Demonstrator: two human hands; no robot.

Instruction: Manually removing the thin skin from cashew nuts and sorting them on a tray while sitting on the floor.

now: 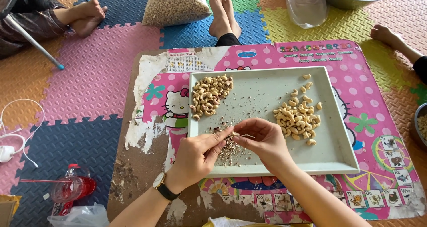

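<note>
a grey tray (338, 160) sits on a worn pink low table (378, 98). on the tray, one heap of cashews (210, 95) lies at the far left and a second heap (299, 116) at the right, with a scatter of husk bits (229, 151) near your hands. nothing blocks either hand. your left hand (195, 158) pinches a single cashew (234, 133) at its fingertips, over the tray's near edge. your right hand (262, 140) is closed on a thin pick (247, 135), lying roughly left to right, tip touching the cashew. the cashew's own direction is too small to tell.
</note>
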